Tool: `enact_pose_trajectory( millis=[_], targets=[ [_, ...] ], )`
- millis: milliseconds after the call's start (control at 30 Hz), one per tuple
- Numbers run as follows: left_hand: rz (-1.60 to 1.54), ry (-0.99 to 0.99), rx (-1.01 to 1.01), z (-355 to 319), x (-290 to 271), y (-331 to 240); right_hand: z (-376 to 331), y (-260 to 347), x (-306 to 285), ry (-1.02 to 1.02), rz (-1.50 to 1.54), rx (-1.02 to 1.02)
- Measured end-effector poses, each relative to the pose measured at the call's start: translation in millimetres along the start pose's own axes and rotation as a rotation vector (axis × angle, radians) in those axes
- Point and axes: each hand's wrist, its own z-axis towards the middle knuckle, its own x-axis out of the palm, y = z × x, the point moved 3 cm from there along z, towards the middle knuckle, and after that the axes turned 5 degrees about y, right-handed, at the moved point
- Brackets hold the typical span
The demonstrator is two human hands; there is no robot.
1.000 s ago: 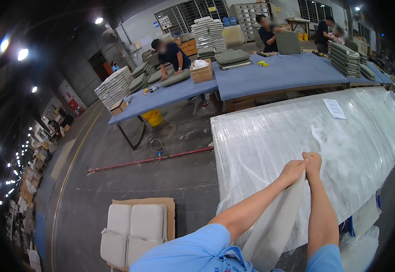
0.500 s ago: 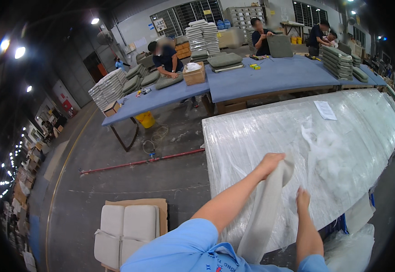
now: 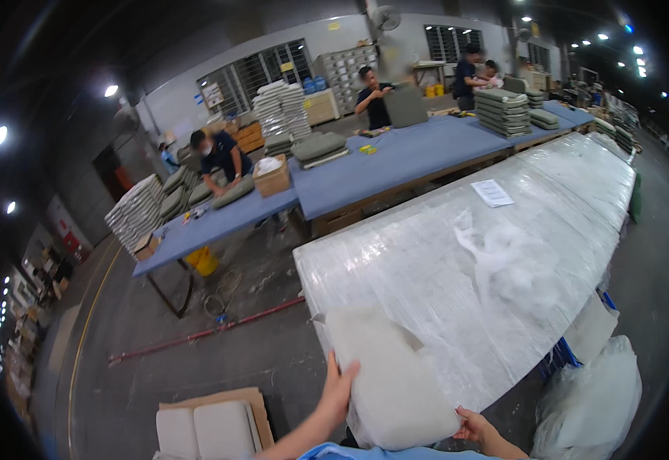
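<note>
At the lower centre, the white rectangular foam cushion pad [image 3: 392, 379] lies flat on the plastic-wrapped counter [image 3: 503, 253]; left hand [image 3: 340, 387] and right hand [image 3: 474, 424] grip its opposite edges, apparently to steady it.

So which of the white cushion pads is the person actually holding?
The white pad on the plastic-covered table's near corner, gripped between left hand and right hand; the other pads lie on floor cardboard.

Right hand [image 3: 474, 426] fingers under foam pad [image 3: 388, 379]; forearms cut off

matt white foam pad [image 3: 392, 379] on glossy, wrinkled plastic-wrapped table [image 3: 503, 253]
</note>
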Motion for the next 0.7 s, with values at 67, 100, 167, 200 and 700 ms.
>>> enact_pose_trajectory(
  millis=[67,100,167,200,700],
  targets=[
    [-0.037,0.023,0.044,-40.7,2.7,25.1,-1.9,-1.2,10.5,-0.037,0.05,-0.033],
    [-0.099,0.02,0.022,-47.7,4.4,27.4,-3.7,0.9,13.0,-0.081,-0.039,-0.091],
    [-0.219,0.009,-0.016,-58.0,7.6,26.1,-7.1,12.4,20.3,-0.167,-0.221,-0.205],
    [-0.154,-0.115,-0.028,-61.4,-1.6,16.9,-6.8,21.0,44.4,-0.203,-0.238,-0.259],
    [-0.748,0.221,-0.495,-14.8,-71.8,64.8,-171.7,198.2,96.1,-0.941,-0.752,-1.131]
  ],
)
